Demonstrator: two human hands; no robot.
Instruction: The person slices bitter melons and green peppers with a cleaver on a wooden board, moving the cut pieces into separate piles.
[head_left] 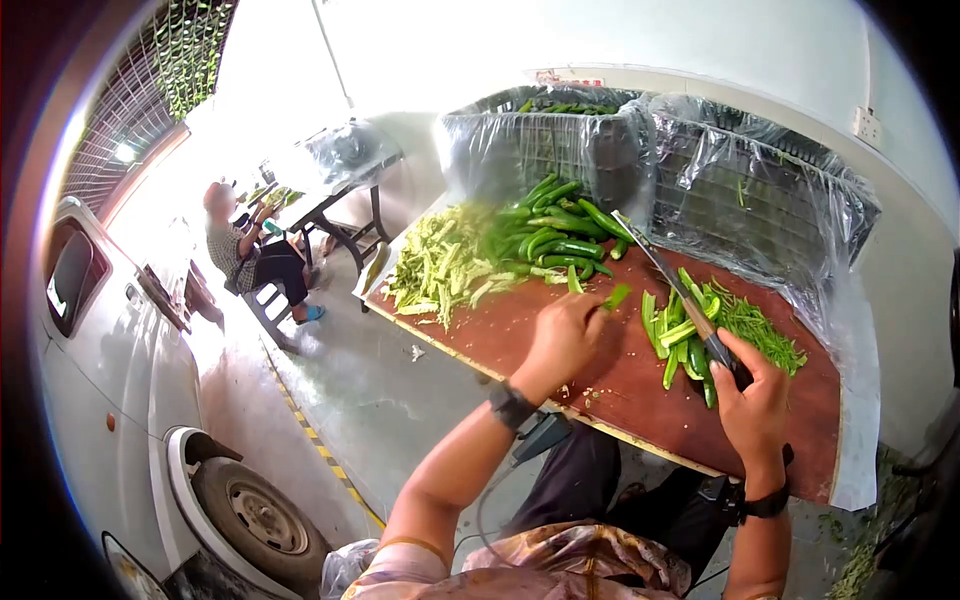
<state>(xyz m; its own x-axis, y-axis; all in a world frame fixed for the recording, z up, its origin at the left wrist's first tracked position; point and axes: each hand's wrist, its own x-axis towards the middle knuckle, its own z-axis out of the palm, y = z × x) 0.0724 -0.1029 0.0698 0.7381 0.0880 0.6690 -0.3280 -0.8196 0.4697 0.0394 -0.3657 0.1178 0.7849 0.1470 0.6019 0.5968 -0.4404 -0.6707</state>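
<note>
Stretches left arm and right arm forward, bends left hand inward with curled fingers, and closes right hand in a grip, index finger reaching forward.

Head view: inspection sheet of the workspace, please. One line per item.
Surface: red-brown tabletop, small pale crumbs near the front edge.
Job's things: whole green peppers heaped at the back; split peppers beside thin green shreds, right; knife above the split ones.
Clutter: pale-green scraps piled left.
Hands: right hand grips the knife handle; left hand by a small green piece, grip unclear.
Cables: thin cable below the left wrist, off the table; its ends can't be traced.
Surroundings: plastic-draped crates behind; seated person and white vehicle left; wall socket right.
</note>
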